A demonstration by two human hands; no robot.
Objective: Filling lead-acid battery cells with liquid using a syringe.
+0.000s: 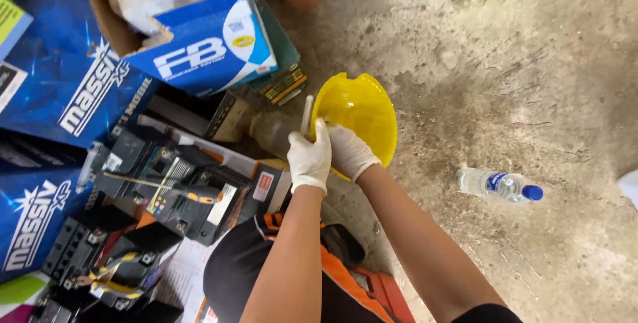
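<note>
A bare concrete floor [505,64] filled the right side. Blue cardboard boxes [73,84] and black batteries [173,190] were piled at left. A yellow funnel [359,113] sat at centre. 2 white-gloved hands met at its rim: the left hand [310,157] curled around a pale stick [306,114], the right hand [348,151] gripped the rim. A plastic bottle [498,185] lay nearby.

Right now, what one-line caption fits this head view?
Two white-gloved hands, left and right, grip a yellow funnel over a concrete floor, beside a plastic water bottle.
</note>
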